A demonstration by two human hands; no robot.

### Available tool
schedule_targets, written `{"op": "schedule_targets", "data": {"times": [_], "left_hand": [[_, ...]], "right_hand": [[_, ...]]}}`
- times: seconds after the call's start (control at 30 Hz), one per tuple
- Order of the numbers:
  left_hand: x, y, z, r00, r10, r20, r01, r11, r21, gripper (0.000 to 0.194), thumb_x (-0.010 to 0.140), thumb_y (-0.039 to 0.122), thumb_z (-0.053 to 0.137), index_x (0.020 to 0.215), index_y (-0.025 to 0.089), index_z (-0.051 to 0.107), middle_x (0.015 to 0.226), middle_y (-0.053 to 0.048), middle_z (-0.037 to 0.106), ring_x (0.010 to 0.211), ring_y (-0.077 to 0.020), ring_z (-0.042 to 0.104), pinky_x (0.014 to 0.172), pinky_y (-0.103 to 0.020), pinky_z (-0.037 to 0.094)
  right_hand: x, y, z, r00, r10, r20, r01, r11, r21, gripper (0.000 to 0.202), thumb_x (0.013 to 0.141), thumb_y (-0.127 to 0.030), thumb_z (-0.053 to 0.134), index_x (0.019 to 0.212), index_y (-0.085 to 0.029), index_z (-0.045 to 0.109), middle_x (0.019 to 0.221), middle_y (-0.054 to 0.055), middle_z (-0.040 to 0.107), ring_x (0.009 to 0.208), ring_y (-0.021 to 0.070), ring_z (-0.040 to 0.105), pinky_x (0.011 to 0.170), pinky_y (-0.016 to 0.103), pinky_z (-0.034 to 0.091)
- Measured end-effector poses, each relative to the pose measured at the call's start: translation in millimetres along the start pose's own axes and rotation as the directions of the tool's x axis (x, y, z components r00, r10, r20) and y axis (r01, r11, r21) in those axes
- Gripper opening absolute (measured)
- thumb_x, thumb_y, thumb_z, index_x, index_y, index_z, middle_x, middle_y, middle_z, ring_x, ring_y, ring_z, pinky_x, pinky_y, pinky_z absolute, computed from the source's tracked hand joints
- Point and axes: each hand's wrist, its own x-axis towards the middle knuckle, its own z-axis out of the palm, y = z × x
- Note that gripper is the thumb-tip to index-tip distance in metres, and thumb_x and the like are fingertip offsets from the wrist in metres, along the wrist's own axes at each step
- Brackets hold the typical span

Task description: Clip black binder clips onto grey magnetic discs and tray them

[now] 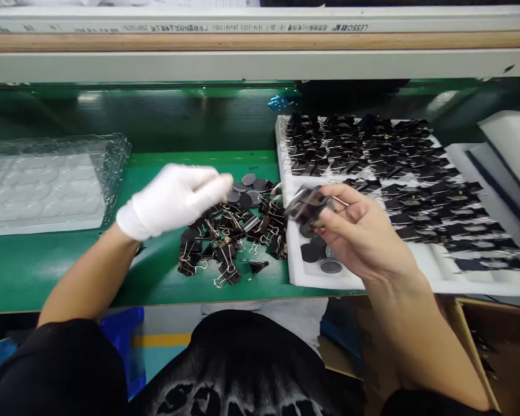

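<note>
My left hand [177, 196], in a white glove with bare fingertips showing, hovers above the left edge of a pile of black binder clips [229, 254]. Its fingers are drawn together; whatever is between them, if anything, is hidden. Grey and black round discs [248, 179] lie behind the pile. My bare right hand [359, 231] grips a black binder clip [305, 207] between thumb and fingers, blurred by motion. That clip is over the near left corner of a white foam tray [320, 281], where several discs [330, 265] lie.
Rows of black binder clips [446, 202] fill much of the foam trays at right. Stacked clear plastic trays [47, 185] stand at left on the green table [47, 271]. A white ledge [242, 65] crosses the back. Below right is a cardboard box [476, 346].
</note>
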Motion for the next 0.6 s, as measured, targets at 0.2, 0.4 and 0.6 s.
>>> {"op": "schedule_targets", "data": {"times": [0.2,0.4,0.6], "left_hand": [[25,-50,-5.1,0.928,-0.371,0.034,0.317,0.835,0.450,0.066,0.094,0.074,0.035,0.074,0.019,0.066,0.066,-0.003,0.054,0.058,-0.0129,0.033,0.065,-0.029,0.027],[41,-61,10.1,0.848,-0.521,0.093,0.396,0.741,0.542,0.043,0.088,0.053,0.050,0.066,0.020,0.064,0.074,-0.011,0.064,0.068,-0.0231,0.054,0.070,-0.037,0.035],[9,-17,-4.1,0.934,-0.205,-0.292,0.293,0.908,0.300,0.047,0.098,0.048,0.035,0.067,0.021,0.056,0.063,-0.002,0.054,0.063,-0.0152,0.046,0.065,-0.030,0.034]], "right_hand": [[-6,13,7,0.980,0.181,0.078,-0.196,0.936,0.293,0.019,0.071,-0.027,0.092,0.078,-0.026,0.075,0.090,-0.001,0.079,0.090,0.0170,0.076,0.085,0.034,0.066],[-2,28,21,0.954,0.300,-0.009,-0.267,0.862,0.432,0.024,0.065,-0.025,0.095,0.076,-0.024,0.073,0.082,-0.005,0.076,0.065,0.0070,0.066,0.068,0.020,0.060],[-2,34,49,0.956,0.253,0.149,-0.294,0.808,0.511,0.026,0.065,-0.034,0.095,0.081,-0.025,0.078,0.114,0.003,0.079,0.078,0.0095,0.068,0.069,0.020,0.060]]}}
